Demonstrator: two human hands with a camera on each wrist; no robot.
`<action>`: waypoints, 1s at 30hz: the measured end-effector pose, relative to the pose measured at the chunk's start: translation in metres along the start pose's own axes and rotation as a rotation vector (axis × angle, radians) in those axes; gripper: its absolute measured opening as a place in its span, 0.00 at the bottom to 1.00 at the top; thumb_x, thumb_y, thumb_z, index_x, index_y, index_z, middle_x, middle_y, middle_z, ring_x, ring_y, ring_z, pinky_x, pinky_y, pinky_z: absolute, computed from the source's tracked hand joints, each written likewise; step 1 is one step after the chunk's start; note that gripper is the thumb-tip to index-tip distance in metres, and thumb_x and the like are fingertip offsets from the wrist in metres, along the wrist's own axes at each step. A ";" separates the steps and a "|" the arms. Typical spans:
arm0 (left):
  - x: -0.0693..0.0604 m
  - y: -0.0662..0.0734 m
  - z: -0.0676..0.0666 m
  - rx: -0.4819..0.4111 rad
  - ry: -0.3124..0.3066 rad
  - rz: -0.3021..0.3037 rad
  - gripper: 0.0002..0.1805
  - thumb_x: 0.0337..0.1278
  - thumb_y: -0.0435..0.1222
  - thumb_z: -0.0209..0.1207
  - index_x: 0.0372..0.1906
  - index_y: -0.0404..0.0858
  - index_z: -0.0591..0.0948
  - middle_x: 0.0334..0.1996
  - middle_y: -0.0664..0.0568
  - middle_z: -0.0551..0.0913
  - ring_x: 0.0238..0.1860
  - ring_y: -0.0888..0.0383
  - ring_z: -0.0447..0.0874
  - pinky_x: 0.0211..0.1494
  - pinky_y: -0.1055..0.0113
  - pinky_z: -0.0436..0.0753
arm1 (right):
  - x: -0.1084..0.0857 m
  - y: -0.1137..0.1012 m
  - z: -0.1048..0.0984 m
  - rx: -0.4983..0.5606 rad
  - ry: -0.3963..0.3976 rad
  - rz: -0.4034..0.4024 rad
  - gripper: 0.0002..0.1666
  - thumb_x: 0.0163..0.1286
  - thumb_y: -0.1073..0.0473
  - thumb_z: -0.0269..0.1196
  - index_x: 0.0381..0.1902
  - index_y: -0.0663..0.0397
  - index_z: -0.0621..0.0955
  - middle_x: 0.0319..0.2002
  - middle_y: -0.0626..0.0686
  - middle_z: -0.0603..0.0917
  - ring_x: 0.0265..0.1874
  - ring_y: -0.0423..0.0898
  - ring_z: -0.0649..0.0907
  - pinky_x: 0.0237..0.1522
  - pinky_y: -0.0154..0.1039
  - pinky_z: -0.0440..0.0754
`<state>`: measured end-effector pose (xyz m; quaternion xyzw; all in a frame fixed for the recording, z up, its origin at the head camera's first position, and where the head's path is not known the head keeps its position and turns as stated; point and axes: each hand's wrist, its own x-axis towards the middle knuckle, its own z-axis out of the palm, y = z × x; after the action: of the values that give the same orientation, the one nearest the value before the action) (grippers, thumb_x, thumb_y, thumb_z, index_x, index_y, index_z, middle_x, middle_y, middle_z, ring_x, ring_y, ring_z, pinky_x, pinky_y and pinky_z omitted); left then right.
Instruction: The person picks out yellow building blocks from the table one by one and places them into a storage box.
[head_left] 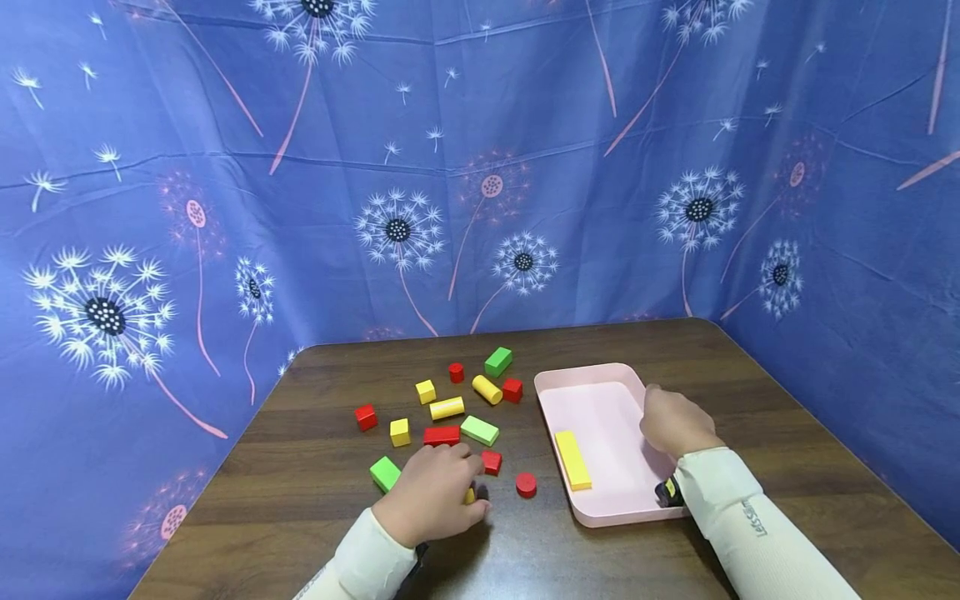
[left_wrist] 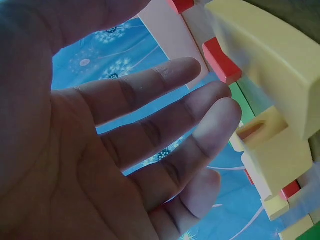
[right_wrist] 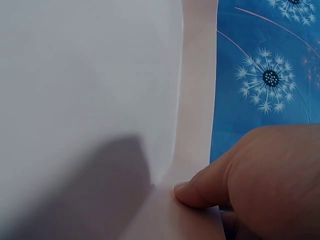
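Observation:
My left hand (head_left: 437,492) hovers over the near blocks with its fingers apart and loosely bent. In the left wrist view, a large yellow block (left_wrist: 280,60) lies just beyond the fingertips, beside a yellow block with a curved cut-out (left_wrist: 280,162). Neither is held. From the head view the hand mostly hides them. On the other side, my right hand (head_left: 678,422) grips the right edge of a pink tray (head_left: 592,521). Its thumb (right_wrist: 192,195) presses over the rim from inside; the other fingers are mostly hidden. A long yellow block (head_left: 573,460) lies inside the tray along its left wall.
Left of the tray, several red, yellow and green blocks are scattered on the brown wooden table (head_left: 300,492). Among them are a red disc (head_left: 527,485), a yellow cylinder (head_left: 487,389) and a green block (head_left: 498,361). A blue dandelion-print cloth (head_left: 600,208) hangs behind the table.

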<state>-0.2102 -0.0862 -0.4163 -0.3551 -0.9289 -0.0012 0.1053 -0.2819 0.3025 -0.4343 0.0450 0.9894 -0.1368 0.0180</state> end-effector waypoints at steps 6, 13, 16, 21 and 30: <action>-0.001 0.001 0.003 0.000 -0.012 0.010 0.19 0.51 0.54 0.71 0.41 0.47 0.88 0.29 0.61 0.80 0.30 0.63 0.76 0.32 0.64 0.77 | 0.000 0.000 0.000 0.001 -0.009 0.010 0.32 0.70 0.65 0.53 0.69 0.76 0.66 0.55 0.75 0.82 0.44 0.70 0.86 0.35 0.66 0.82; -0.004 0.001 0.004 0.005 -0.032 0.008 0.17 0.48 0.52 0.71 0.40 0.47 0.88 0.32 0.60 0.83 0.32 0.62 0.80 0.38 0.61 0.82 | 0.000 0.000 0.002 0.005 -0.016 0.013 0.33 0.70 0.64 0.53 0.70 0.77 0.64 0.55 0.76 0.81 0.45 0.69 0.85 0.36 0.67 0.82; -0.005 0.002 0.004 0.002 -0.054 0.002 0.16 0.47 0.51 0.72 0.39 0.48 0.88 0.31 0.61 0.82 0.29 0.62 0.79 0.39 0.60 0.82 | 0.000 0.000 0.002 0.006 -0.008 0.011 0.32 0.70 0.64 0.53 0.69 0.76 0.66 0.54 0.75 0.82 0.44 0.69 0.86 0.35 0.66 0.82; -0.006 0.003 0.003 0.013 -0.079 0.000 0.15 0.46 0.50 0.72 0.39 0.48 0.88 0.30 0.61 0.80 0.27 0.63 0.75 0.37 0.61 0.81 | -0.002 0.000 0.000 0.007 -0.001 0.010 0.30 0.70 0.65 0.53 0.67 0.76 0.67 0.52 0.75 0.83 0.41 0.65 0.86 0.33 0.65 0.82; -0.007 0.002 0.006 0.038 -0.077 0.006 0.14 0.41 0.42 0.74 0.38 0.49 0.87 0.29 0.61 0.81 0.25 0.60 0.78 0.32 0.61 0.78 | -0.002 -0.001 -0.001 0.002 0.009 0.008 0.30 0.70 0.65 0.53 0.67 0.76 0.67 0.53 0.76 0.82 0.43 0.68 0.86 0.35 0.66 0.82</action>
<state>-0.2050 -0.0887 -0.4234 -0.3557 -0.9310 0.0303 0.0760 -0.2800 0.3012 -0.4329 0.0495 0.9892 -0.1375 0.0140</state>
